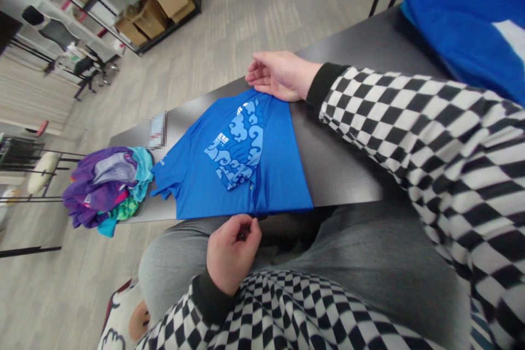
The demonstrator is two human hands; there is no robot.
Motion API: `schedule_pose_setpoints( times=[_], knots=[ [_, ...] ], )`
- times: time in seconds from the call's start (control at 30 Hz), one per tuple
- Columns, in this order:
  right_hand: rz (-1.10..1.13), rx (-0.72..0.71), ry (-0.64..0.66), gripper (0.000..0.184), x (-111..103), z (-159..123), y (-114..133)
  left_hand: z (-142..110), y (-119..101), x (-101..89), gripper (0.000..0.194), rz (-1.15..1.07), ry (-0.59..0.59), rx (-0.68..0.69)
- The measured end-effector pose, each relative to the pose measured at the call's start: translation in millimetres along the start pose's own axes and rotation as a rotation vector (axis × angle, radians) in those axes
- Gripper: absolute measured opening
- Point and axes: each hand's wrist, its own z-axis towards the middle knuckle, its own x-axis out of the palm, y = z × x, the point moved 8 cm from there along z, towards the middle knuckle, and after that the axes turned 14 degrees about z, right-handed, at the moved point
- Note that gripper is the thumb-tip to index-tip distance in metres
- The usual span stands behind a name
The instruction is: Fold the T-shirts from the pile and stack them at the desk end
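Right hand (283,76) on the far side: open, palm down, fingers lightly curled, pointing left. Right forearm (410,126) extends from the right edge, nearly straight, in a black-and-white checked sleeve. Left hand (233,251) on the near side: fingers curled into a loose fist, knuckles up. Left forearm (213,301) rises from the bottom edge, same sleeve pattern.

Nothing fully legible. On the blue T-shirt (279,164), beside the pale wave print (241,147), a small block of white lettering (222,141): sideways, too small to read. Near the shirt's collar, a faint white mark (163,161), also unreadable. Just beside the shirt, a small card (158,130), its face pixelated, no words recoverable. On the purple shirt (98,175) in the heap, pale print, too blurred and creased to make out.
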Motion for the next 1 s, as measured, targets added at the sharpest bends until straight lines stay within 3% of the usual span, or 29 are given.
schedule_pose_setpoints(
  times=[0.2, 0.33, 0.47, 0.8, 1.0],
  knots=[
    [0.015, 0.004, 0.006, 0.026, 1.2, -1.4, 0.1, -8.7, 13.9, 18.3, 0.016, -0.073, 0.018, -0.077],
    [0.018, 0.005, 0.0, 0.026, 3.2, -4.8, 1.3, -3.1, 14.2, 27.8, 0.029, -0.068, 0.015, -0.127],
    [0.018, 0.009, 0.002, 0.024, 3.1, -2.5, -0.1, -1.3, 9.9, 27.4, 0.035, -0.059, 0.013, -0.092],
    [0.028, 0.011, -0.007, 0.025, 1.3, -0.4, -1.2, -15.5, 27.3, 31.3, 0.016, -0.237, 0.048, -0.046],
    [0.025, 0.015, -0.007, 0.023, 1.1, 1.1, -2.6, -13.4, 18.5, 16.8, 0.01, -0.28, -0.026, 0.075]
  ],
)
